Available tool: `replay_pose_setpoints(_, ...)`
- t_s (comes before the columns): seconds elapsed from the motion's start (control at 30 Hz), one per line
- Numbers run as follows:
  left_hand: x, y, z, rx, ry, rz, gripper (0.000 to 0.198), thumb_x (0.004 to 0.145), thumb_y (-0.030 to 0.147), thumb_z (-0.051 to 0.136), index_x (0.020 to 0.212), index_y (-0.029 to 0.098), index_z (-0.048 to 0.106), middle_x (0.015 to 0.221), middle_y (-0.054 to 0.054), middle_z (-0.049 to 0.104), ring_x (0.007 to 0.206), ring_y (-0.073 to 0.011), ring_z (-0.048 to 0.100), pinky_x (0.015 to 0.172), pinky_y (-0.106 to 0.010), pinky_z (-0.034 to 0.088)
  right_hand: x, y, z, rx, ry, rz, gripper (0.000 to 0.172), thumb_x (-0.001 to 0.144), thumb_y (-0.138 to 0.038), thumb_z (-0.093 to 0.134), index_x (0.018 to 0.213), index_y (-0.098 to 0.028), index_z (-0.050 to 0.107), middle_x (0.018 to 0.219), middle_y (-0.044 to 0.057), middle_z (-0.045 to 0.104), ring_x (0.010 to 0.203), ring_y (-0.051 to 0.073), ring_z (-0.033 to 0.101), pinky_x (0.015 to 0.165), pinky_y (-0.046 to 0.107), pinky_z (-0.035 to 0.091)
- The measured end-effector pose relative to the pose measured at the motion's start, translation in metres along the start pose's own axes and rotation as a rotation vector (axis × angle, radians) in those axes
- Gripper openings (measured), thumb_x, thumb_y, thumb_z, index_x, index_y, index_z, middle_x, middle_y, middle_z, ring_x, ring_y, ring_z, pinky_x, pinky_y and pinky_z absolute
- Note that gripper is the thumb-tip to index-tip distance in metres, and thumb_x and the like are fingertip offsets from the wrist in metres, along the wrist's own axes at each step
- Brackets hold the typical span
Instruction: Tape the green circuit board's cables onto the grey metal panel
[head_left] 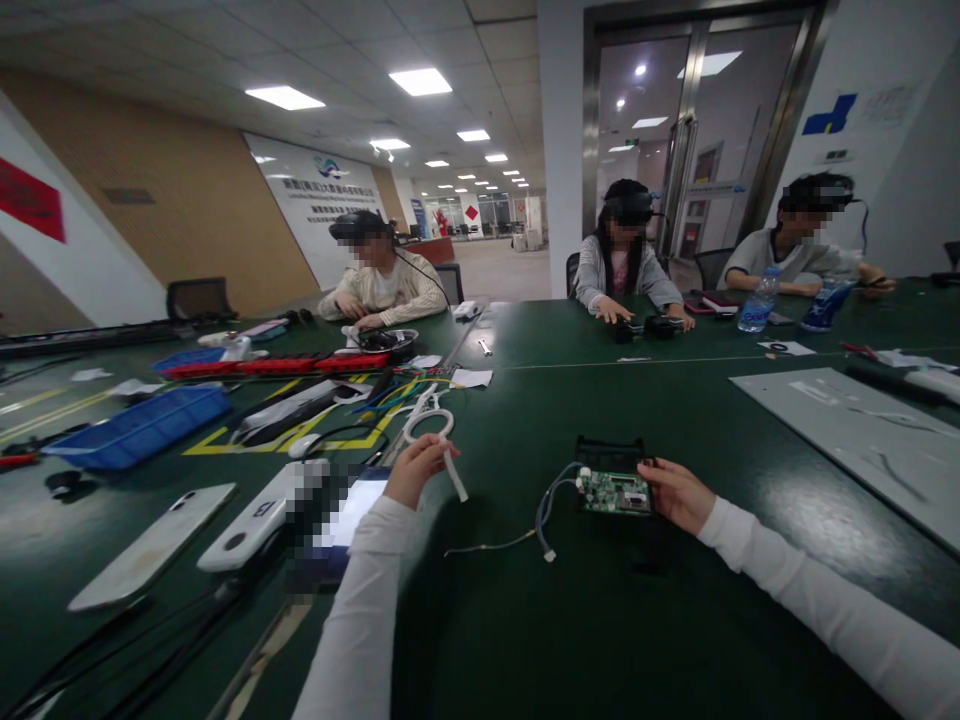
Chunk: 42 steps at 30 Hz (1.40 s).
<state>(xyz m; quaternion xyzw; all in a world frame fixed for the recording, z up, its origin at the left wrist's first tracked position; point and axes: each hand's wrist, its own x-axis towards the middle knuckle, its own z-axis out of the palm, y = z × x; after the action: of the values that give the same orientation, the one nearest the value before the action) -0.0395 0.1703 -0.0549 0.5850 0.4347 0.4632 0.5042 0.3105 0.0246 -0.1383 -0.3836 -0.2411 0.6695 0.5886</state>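
Note:
My left hand [417, 468] is closed over the table, with a short white strip [455, 476] pinched in its fingers and its free end hanging down. Just behind those fingers is a white ring [427, 426] that looks like a roll of tape; I cannot tell whether the strip joins it. My right hand [676, 492] grips the right edge of a green circuit board [616, 491] in a black frame [611, 450]. From the board's left side, grey cables [546, 508] with a small white connector trail down to the left.
On the left are a blue tray [142, 425], a white phone [154, 545], a white power bank [255, 525] and black cables. A grey panel [847, 440] lies at right. Several people with headsets sit across the green table [540, 640], near water bottles [759, 305].

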Motion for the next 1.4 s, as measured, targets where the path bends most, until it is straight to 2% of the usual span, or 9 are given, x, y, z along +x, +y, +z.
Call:
replay_pose_setpoints(0.1, 0.008, -0.012, -0.011, 0.135, -0.057, -0.061, 0.031, 0.056, 0.043, 0.064, 0.067, 0.016, 0.053, 0.067, -0.002, 0.06, 0.07, -0.0196, 0.058, 0.064, -0.031, 0.045, 0.0, 0.0, 0.0, 0.001, 0.005, -0.004, 0.02, 0.066, -0.02, 0.067, 0.081, -0.018, 0.054, 0.072, 0.0, 0.063, 0.064, 0.014, 0.061, 0.059, 0.028, 0.05)
replay_pose_setpoints(0.23, 0.015, -0.029, -0.012, 0.417, -0.123, 0.064, 0.029, 0.057, 0.043, 0.061, 0.065, 0.016, 0.052, 0.064, 0.001, 0.056, 0.068, -0.0177, 0.056, 0.067, -0.031, 0.044, -0.001, 0.0, 0.0, 0.0, -0.003, 0.003, 0.02, 0.067, -0.02, 0.066, 0.082, -0.018, 0.054, 0.07, -0.001, 0.063, 0.063, 0.014, 0.061, 0.058, 0.028, 0.049)
replay_pose_setpoints(0.43, 0.013, -0.037, -0.008, 0.787, -0.153, 0.167, 0.033, 0.062, 0.041, 0.057, 0.087, 0.019, 0.054, 0.091, -0.005, 0.058, 0.09, -0.0238, 0.053, 0.077, -0.037, 0.043, -0.001, 0.0, 0.001, 0.0, 0.004, 0.002, 0.021, 0.067, -0.02, 0.066, 0.083, -0.018, 0.053, 0.068, -0.001, 0.063, 0.065, 0.016, 0.062, 0.059, 0.029, 0.049)
replay_pose_setpoints(0.6, 0.011, -0.033, -0.007, 0.839, -0.169, 0.264, 0.038, 0.065, 0.036, 0.055, 0.099, 0.02, 0.053, 0.102, -0.007, 0.054, 0.098, -0.0252, 0.049, 0.083, -0.04, 0.04, -0.001, -0.001, 0.001, -0.015, -0.013, 0.002, 0.023, 0.067, -0.021, 0.066, 0.086, -0.018, 0.053, 0.075, 0.002, 0.064, 0.075, 0.019, 0.062, 0.061, 0.031, 0.05)
replay_pose_setpoints(0.77, 0.013, -0.033, -0.008, 0.909, -0.148, 0.37, 0.034, 0.069, 0.035, 0.052, 0.099, 0.019, 0.054, 0.103, -0.008, 0.053, 0.101, -0.0251, 0.046, 0.09, -0.04, 0.033, -0.002, -0.002, 0.002, -0.024, -0.012, -0.003, 0.024, 0.066, -0.022, 0.067, 0.087, -0.018, 0.055, 0.075, 0.001, 0.064, 0.073, 0.018, 0.062, 0.064, 0.032, 0.05)
replay_pose_setpoints(0.93, 0.013, -0.035, -0.007, 0.969, -0.112, 0.397, 0.033, 0.07, 0.036, 0.053, 0.098, 0.019, 0.054, 0.1, -0.007, 0.053, 0.099, -0.0249, 0.048, 0.088, -0.039, 0.035, -0.002, -0.002, 0.003, -0.03, -0.005, -0.001, 0.023, 0.065, -0.023, 0.067, 0.085, -0.019, 0.055, 0.074, 0.001, 0.064, 0.071, 0.018, 0.062, 0.063, 0.033, 0.05)
replay_pose_setpoints(1.1, 0.003, -0.028, 0.019, 0.933, -0.125, 0.475, 0.026, 0.074, 0.031, 0.05, 0.095, 0.018, 0.054, 0.096, -0.007, 0.053, 0.096, -0.0236, 0.049, 0.086, -0.038, 0.037, -0.002, -0.002, 0.004, -0.018, 0.001, 0.001, 0.022, 0.063, -0.022, 0.068, 0.08, -0.018, 0.054, 0.073, 0.0, 0.064, 0.069, 0.017, 0.062, 0.063, 0.031, 0.049)
replay_pose_setpoints(1.27, -0.021, -0.022, 0.066, 0.749, -0.353, 0.484, 0.026, 0.076, 0.029, 0.05, 0.1, 0.02, 0.053, 0.095, -0.006, 0.054, 0.09, -0.0199, 0.052, 0.083, -0.036, 0.041, -0.004, 0.0, 0.012, -0.069, -0.006, -0.056, 0.021, 0.063, -0.025, 0.069, 0.077, -0.018, 0.054, 0.071, -0.002, 0.061, 0.066, 0.013, 0.06, 0.062, 0.028, 0.048)
replay_pose_setpoints(1.4, -0.04, -0.026, 0.094, 0.704, -0.568, 0.476, 0.042, 0.075, 0.036, 0.053, 0.114, 0.02, 0.046, 0.107, -0.008, 0.051, 0.1, -0.0213, 0.048, 0.089, -0.037, 0.038, -0.003, 0.004, 0.014, -0.153, 0.032, -0.138, 0.023, 0.063, -0.029, 0.069, 0.078, -0.018, 0.056, 0.073, -0.001, 0.061, 0.069, 0.013, 0.059, 0.064, 0.027, 0.048)
